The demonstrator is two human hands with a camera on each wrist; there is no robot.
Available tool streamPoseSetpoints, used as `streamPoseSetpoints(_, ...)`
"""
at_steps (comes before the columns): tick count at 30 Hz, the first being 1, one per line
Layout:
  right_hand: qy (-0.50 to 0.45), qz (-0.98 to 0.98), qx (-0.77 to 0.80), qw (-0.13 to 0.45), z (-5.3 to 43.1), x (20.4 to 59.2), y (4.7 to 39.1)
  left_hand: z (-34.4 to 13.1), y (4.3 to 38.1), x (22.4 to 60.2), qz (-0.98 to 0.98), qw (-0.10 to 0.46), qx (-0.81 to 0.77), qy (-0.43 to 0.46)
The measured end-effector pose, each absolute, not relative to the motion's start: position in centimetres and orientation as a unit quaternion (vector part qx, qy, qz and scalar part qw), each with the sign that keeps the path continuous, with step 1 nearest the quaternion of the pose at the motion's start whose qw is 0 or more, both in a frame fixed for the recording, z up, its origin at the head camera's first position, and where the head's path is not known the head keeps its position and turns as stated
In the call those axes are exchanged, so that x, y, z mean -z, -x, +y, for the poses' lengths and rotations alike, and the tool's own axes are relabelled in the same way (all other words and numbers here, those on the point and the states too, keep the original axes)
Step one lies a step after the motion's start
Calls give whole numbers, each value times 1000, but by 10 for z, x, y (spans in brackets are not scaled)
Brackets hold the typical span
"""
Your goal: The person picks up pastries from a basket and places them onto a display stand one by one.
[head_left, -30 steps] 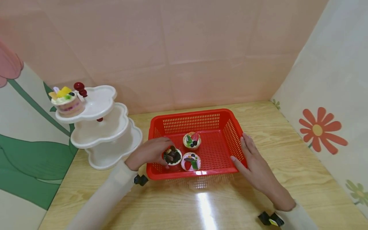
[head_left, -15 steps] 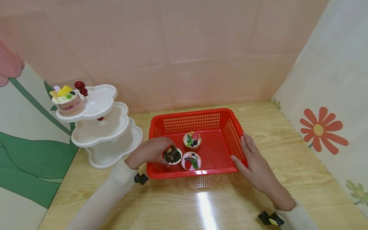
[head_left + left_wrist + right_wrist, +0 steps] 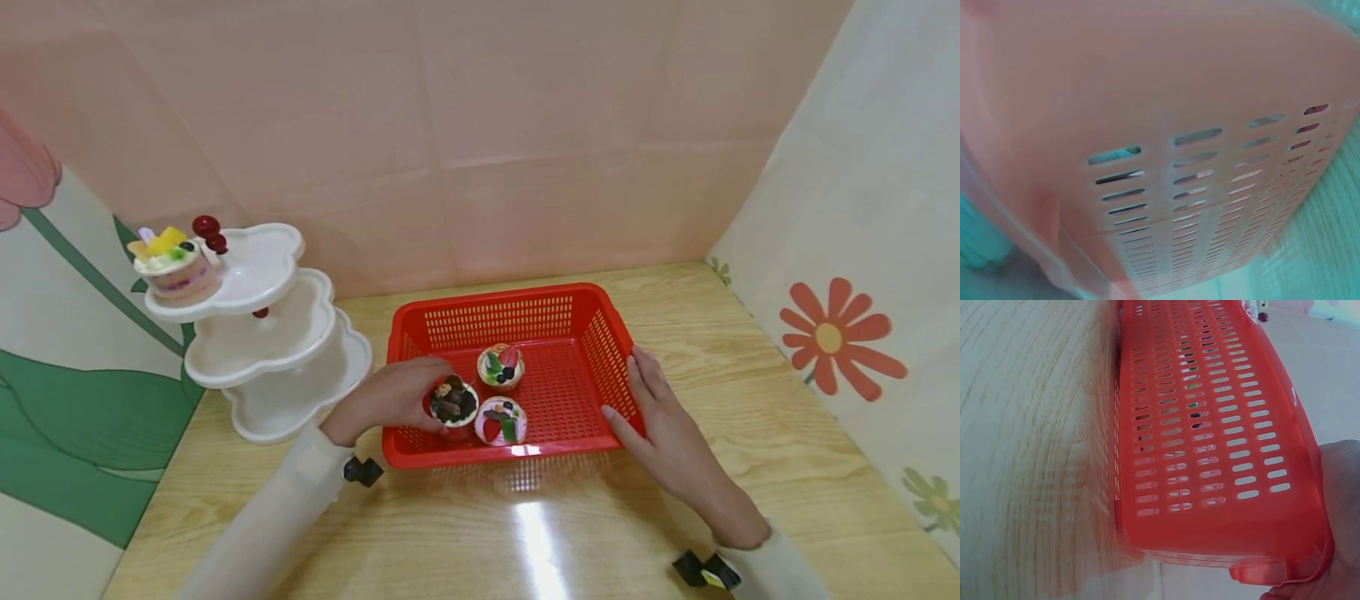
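Observation:
In the head view my left hand (image 3: 401,396) reaches into the left end of a red plastic basket (image 3: 506,293) and holds a chocolate-topped dessert cup (image 3: 454,403) by its side. Just right of it is a pink-creamed cupcake (image 3: 500,422) with a strawberry and green slice. Behind these sits a white-creamed cupcake (image 3: 501,367) with fruit. My right hand (image 3: 671,433) holds the basket's right rim, thumb over the inside and fingers along the outside. Only the basket's slotted wall (image 3: 1166,94) shows in the left wrist view, without the left hand's fingers.
At the left stands a white three-tier dessert stand (image 3: 258,350) with scalloped trays. On its top tier sits a fruit-topped dessert cup (image 3: 178,268) beside a red knob (image 3: 206,225). The wooden table (image 3: 465,533) meets a pink wall (image 3: 525,167) behind the basket.
My left hand and the chocolate-topped dessert cup have shifted slightly right, and the pink-creamed cupcake has moved a little with them. My right hand stays on the rim.

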State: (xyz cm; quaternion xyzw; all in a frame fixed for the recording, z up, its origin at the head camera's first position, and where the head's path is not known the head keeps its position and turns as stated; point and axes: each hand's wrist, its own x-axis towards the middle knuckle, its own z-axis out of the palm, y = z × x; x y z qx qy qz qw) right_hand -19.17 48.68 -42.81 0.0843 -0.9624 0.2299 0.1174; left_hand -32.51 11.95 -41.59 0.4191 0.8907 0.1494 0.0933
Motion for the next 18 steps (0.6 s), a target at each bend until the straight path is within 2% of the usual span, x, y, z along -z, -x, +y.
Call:
streamPoseSetpoints(10,-80,-965,-224,114,486,427,191,112,331,419,876,122,-259,-388)
streamPoseSetpoints(18,-82,-963,-226,118,486,429,192,105,335,419,842,129,-338,-400)
